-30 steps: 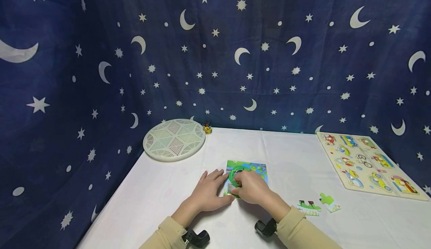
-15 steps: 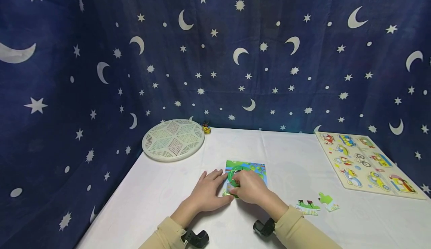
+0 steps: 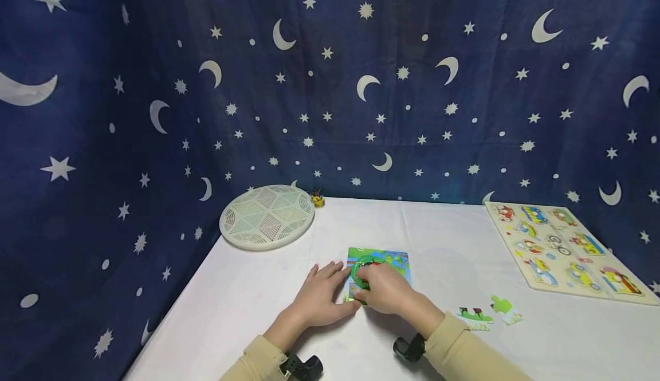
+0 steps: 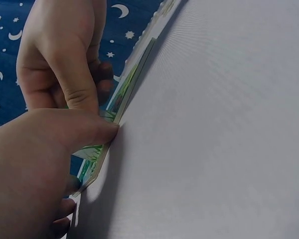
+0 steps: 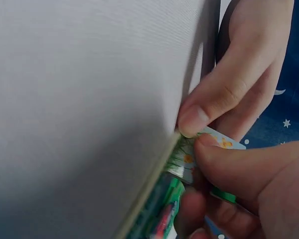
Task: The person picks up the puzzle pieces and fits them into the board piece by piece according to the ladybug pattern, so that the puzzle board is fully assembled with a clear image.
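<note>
A small square jigsaw board [image 3: 394, 258] with a green and blue picture lies on the white table between the hands. My left hand [image 3: 319, 299] rests at its left side with fingers spread, its thumb [image 4: 102, 130] touching the near edge. Over the board, my right hand [image 3: 389, 290] pinches a puzzle piece [image 5: 188, 159] printed with grass and orange flowers. That piece sits tilted at the board's near left corner; its far part is hidden by the fingers. A red and black shape on a green patch shows beyond the right fingers.
To the right lie loose puzzle pieces [image 3: 500, 305], green with a flowered border. A wooden vehicle puzzle board [image 3: 552, 260] stands at the far right. A round perforated game board [image 3: 268, 218] and a small yellow figure [image 3: 317, 199] sit at the back left. Starry blue cloth [image 3: 330, 83] hangs behind.
My right hand and its fingers have shifted slightly on the board, so more of the red shape shows. My left hand stays in place on the board's edge.
</note>
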Demonstrator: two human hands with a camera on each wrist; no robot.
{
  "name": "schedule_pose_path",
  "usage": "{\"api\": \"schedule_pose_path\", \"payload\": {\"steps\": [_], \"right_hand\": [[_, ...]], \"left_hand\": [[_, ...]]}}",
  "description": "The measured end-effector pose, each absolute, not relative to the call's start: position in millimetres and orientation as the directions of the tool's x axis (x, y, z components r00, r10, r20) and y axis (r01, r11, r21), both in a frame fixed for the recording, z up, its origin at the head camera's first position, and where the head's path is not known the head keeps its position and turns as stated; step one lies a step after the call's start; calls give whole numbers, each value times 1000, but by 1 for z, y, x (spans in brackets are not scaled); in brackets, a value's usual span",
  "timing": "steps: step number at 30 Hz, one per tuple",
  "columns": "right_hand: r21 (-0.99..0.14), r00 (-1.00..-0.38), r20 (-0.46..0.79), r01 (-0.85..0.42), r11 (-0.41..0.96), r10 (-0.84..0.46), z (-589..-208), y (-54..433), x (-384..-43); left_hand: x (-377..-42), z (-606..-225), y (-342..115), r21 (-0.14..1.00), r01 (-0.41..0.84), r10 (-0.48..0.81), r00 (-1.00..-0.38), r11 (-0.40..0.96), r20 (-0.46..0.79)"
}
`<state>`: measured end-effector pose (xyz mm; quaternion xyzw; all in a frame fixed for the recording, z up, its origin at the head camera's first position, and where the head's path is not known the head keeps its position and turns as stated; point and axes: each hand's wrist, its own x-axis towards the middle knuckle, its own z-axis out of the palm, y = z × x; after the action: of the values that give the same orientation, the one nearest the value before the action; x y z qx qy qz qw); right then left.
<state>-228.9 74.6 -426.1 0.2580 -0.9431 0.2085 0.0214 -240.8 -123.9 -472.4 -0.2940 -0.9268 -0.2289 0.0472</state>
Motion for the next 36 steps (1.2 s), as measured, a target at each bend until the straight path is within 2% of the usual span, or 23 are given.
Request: {"api": "schedule_pose_path", "payload": {"steps": [4, 8, 13, 36], "right_hand": [[-388, -871, 88, -476, 789, -483, -423, 76, -230], [-411, -907, 53, -401, 819, -418, -421, 76, -232], [-421, -938, 87, -339, 841, -335, -426, 78, -233], [-367, -923, 176, -385, 847, -343, -437, 82, -235]], "left_hand": [[-240, -474, -122, 392, 565, 522, -824, 727, 219], [-240, -474, -120, 401, 554, 522, -830, 730, 196], [-241, -474, -118, 397, 545, 522, -835, 739, 175], [-241, -472, -122, 392, 543, 518, -836, 742, 178]]}}
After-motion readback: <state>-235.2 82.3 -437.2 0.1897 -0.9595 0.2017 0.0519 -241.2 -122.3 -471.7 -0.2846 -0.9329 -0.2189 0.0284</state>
